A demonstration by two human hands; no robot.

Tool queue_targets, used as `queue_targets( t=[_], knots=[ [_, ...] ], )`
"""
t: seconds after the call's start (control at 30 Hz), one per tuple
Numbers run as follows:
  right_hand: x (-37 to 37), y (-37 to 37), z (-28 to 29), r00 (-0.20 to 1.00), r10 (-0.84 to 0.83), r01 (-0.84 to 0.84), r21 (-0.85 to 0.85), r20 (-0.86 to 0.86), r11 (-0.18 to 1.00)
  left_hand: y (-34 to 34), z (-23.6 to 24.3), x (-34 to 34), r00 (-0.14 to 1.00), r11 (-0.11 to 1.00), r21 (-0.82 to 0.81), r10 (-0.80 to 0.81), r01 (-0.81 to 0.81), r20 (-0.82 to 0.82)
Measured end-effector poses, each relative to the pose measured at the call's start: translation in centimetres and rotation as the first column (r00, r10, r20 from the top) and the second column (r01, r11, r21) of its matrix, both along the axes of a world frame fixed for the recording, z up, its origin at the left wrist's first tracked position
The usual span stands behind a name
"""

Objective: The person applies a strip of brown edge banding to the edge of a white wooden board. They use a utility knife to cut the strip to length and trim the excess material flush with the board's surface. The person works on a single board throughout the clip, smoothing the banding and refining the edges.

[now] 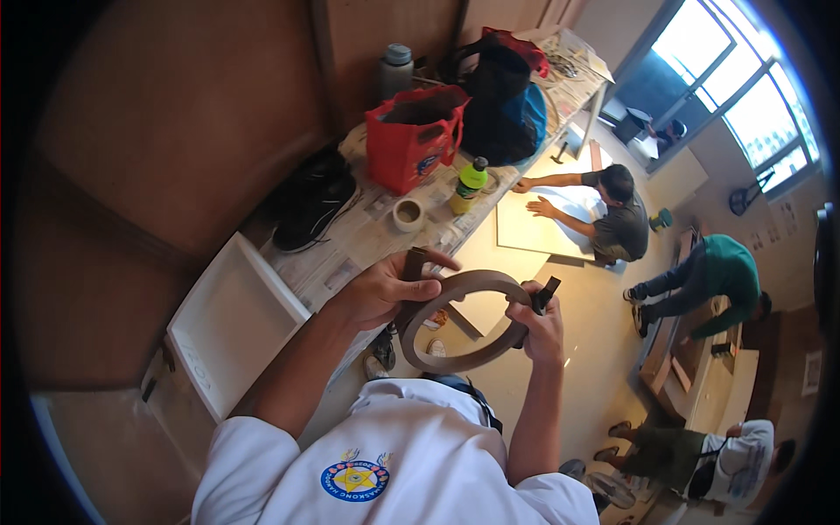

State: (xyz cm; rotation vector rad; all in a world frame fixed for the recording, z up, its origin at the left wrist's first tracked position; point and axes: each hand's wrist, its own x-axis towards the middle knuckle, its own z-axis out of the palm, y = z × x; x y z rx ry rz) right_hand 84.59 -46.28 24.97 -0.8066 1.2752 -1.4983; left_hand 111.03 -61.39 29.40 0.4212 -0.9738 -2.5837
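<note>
Left hand (378, 289) and right hand (542, 325) fingers (425, 290) grasp the roll (477, 281) beside the table (435, 234); I fear slackening could uncoil it

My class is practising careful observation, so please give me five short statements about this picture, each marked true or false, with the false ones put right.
1. The left hand and the right hand both hold the brown ring-shaped roll. True.
2. The red bag hangs from the right hand. False: the red bag stands on the table.
3. The bottle of yellow-green drink stands near the cup. True.
4. The black shoes lie inside the white tray. False: the black shoes are outside the white tray.
5. The person in the green top is bending forward. True.
</note>
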Motion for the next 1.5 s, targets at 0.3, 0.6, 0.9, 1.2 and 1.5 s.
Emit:
queue_targets(
  t=[0.3, 0.6, 0.9, 1.2, 1.5],
  knots=[
    [1.2, -2.4, -1.5, 0.919, 0.011, 0.085, 0.226, -0.393, 0.970, -1.8, 4.3, 5.5, 0.925, 0.916, -0.399, 0.119, 0.037, 0.360],
    [-3.2, 8.1, -12.7, 0.943, -0.136, 0.269, 0.456, -0.303, 0.849, -4.7, -5.0, 8.8, 0.623, 0.061, -0.842, 0.644, 0.537, 0.444],
    [-3.3, 26.5, -26.0, 0.729, -0.283, 0.663, 0.539, -0.624, 0.519, -11.2, -9.0, 10.5, 0.466, -0.187, -0.738, 0.864, 0.648, 0.190],
    [3.1, 38.0, -30.5, 0.771, -0.379, 0.622, 0.730, -0.512, 0.281, -22.6, -16.5, 13.1, 0.318, -0.075, -0.744, 0.929, 0.664, 0.190],
    [4.1, 38.8, -27.2, 0.840, -0.443, 0.406, 0.904, -0.314, 0.130, -19.1, -12.4, 9.8, 0.354, -0.117, -0.805, 0.927, 0.582, 0.121]
  ],
)
